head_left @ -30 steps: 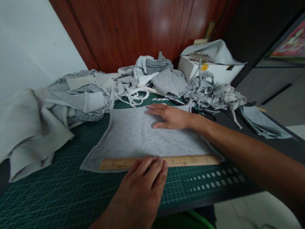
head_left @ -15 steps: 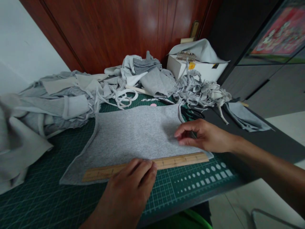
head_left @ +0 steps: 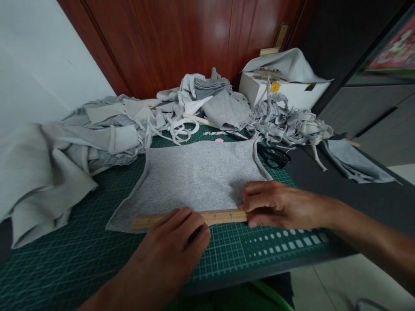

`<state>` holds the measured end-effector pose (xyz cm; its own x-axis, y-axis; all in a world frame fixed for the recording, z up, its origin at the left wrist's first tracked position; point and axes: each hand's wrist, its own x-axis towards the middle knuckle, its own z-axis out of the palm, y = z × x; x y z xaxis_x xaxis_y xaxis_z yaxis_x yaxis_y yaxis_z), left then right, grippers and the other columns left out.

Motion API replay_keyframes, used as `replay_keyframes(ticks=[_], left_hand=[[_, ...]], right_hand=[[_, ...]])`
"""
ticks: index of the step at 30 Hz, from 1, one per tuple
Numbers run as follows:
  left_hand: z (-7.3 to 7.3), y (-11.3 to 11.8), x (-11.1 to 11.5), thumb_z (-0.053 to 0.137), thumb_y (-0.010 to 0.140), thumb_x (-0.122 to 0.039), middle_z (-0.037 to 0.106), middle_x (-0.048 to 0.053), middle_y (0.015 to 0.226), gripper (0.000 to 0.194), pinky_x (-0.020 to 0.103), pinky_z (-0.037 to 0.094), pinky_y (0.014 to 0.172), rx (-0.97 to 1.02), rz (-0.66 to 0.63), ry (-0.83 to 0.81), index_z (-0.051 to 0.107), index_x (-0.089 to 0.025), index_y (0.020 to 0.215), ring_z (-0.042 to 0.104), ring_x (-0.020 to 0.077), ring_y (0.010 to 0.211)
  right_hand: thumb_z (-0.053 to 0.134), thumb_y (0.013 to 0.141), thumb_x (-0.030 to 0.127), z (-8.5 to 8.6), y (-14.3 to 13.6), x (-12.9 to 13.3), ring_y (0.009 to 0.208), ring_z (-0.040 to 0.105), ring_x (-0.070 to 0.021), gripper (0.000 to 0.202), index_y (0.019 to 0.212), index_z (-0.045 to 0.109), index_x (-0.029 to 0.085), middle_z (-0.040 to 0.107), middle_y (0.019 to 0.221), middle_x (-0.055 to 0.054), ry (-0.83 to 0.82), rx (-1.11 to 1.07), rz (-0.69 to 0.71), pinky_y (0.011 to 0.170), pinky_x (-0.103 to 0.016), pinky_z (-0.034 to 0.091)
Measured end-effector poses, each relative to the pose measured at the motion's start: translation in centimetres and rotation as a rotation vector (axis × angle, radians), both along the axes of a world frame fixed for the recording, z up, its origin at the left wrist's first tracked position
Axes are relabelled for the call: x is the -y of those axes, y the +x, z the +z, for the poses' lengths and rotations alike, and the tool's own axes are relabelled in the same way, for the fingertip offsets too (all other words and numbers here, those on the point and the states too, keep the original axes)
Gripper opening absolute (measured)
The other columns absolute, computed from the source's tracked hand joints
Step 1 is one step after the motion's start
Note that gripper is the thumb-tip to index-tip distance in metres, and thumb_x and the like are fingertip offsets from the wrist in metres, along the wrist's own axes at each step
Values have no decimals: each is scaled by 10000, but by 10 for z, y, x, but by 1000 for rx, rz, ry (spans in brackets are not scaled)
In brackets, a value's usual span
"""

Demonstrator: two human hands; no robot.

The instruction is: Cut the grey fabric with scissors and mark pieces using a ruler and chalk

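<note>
Closest to me, my left hand (head_left: 171, 250) lies on the green cutting mat (head_left: 65, 268), its fingers loosely curled with the tips pressing down on the near edge of the wooden ruler (head_left: 181, 219); it pins the ruler rather than gripping it. Something dark shows under the fingertips, but I cannot tell what it is. Just to the right, my right hand (head_left: 275, 205) covers the ruler's right end, fingers bent and bunched over it; I cannot tell whether they pinch the ruler or only rest on it.

The ruler lies flat along the near edge of a grey fabric piece (head_left: 194, 177), which is spread smooth on the mat, its far corners running out into narrow strips. Beside the fabric's far right corner, black scissors (head_left: 274, 156) lie on the mat.

Beyond the fabric, a heap of grey and white fabric scraps (head_left: 123, 125) stretches across the left and the middle, and a tangle of grey strips (head_left: 288, 123) sits to the right. Behind that tangle stands a white box (head_left: 285, 93) with grey cloth draped over it. A folded grey piece (head_left: 355, 162) lies on the dark tabletop at far right. A red-brown wooden door (head_left: 181, 39) closes the background.
</note>
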<state>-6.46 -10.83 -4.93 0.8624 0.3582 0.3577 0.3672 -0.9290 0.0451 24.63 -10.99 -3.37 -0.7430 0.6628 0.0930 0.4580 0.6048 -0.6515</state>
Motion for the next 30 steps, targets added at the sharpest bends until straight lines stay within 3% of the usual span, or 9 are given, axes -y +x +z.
replay_keyframes(ticks=[10, 21, 30], left_hand=[[18, 16, -9, 554, 952, -87, 576, 28, 852, 104, 370, 451, 645, -180, -43, 256, 625, -159, 971, 535, 221, 787], [15, 42, -10, 545, 995, -125, 580, 25, 848, 128, 368, 412, 675, -69, -145, 230, 655, -161, 940, 531, 205, 802], [21, 60, -6, 541, 961, -111, 575, 47, 869, 177, 403, 397, 702, -171, -192, 270, 664, -159, 843, 535, 236, 843]], right_hand=[[650, 1044, 282, 5, -2, -1, 861, 611, -183, 166, 920, 693, 181, 632, 888, -38, -11, 17, 14, 764, -314, 457], [621, 1055, 272, 5, -1, -3, 857, 623, -187, 181, 930, 698, 166, 634, 893, -45, -19, -24, 27, 777, -312, 468], [617, 1051, 267, 7, -2, -8, 875, 653, -186, 181, 964, 738, 163, 688, 934, -65, -63, -47, 16, 821, -322, 508]])
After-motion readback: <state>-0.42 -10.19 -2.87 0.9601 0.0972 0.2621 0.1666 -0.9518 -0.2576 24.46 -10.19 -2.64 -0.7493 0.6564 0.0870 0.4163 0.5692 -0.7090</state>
